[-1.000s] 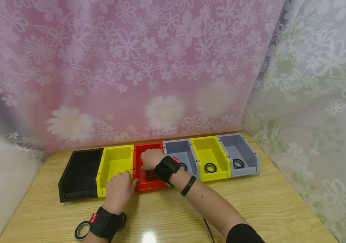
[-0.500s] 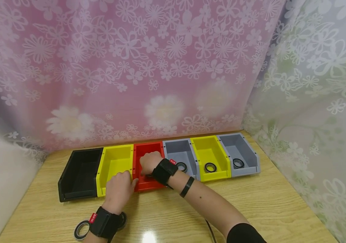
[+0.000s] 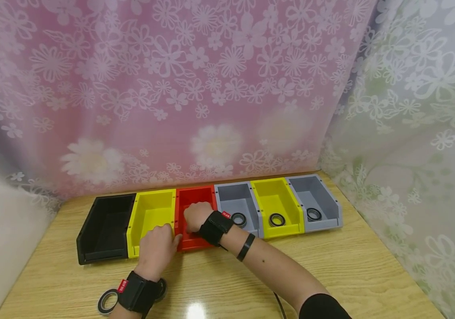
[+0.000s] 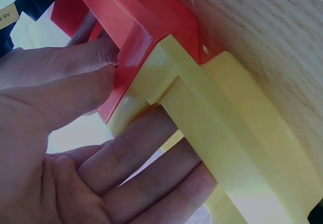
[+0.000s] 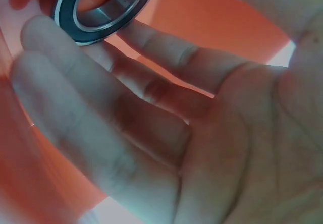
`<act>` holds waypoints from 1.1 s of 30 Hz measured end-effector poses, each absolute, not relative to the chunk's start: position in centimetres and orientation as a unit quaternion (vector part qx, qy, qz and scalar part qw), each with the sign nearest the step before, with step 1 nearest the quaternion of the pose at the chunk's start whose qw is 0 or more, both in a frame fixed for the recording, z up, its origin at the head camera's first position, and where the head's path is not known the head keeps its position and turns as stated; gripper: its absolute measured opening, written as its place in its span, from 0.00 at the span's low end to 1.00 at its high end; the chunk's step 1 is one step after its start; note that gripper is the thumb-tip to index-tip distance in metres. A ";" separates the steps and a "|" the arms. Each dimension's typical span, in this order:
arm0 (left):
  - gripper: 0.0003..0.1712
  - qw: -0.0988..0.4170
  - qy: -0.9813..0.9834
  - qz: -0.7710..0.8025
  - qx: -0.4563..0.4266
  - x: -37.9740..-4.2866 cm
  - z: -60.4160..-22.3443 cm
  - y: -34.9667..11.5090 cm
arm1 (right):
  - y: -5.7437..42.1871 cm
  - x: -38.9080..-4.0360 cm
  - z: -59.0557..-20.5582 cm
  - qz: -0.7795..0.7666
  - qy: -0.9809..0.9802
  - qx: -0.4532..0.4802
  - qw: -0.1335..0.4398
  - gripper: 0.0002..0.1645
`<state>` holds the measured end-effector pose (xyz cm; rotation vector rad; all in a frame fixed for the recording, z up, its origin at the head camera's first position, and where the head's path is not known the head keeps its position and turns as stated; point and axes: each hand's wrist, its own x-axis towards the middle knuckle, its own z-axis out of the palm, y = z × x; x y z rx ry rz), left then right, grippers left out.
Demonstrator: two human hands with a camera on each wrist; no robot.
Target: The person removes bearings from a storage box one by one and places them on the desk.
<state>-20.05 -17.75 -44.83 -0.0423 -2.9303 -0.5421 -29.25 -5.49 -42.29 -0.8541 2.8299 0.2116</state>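
Several right-hand fingers (image 5: 166,57), nearly straight, touch one bearing (image 5: 108,13).

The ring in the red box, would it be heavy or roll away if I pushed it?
The ring looks shiny and metallic inside, so it's probably stiff and heavy for its size. Being round, it might roll if stood on edge, but the walls of the red box would probably stop it.
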 end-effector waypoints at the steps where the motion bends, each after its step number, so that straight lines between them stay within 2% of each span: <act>1: 0.19 0.080 -0.980 -0.181 -0.015 -20.1 -44.8 -17.8 | -5.5 -29.2 -42.3 0.070 0.951 -0.287 0.090 0.13; 14: 0.19 0.080 -0.981 -0.179 -0.015 -20.1 -44.8 -17.6 | -5.5 -28.7 -42.2 0.071 0.952 -0.279 0.104 0.09; 24: 0.19 0.075 -0.981 -0.179 -0.011 -20.1 -44.8 -17.7 | -6.1 -28.0 -42.7 0.097 0.954 -0.275 0.065 0.10; 33: 0.18 0.075 -0.981 -0.181 -0.011 -20.1 -44.8 -17.7 | -6.4 -27.7 -42.9 0.097 0.960 -0.257 0.054 0.09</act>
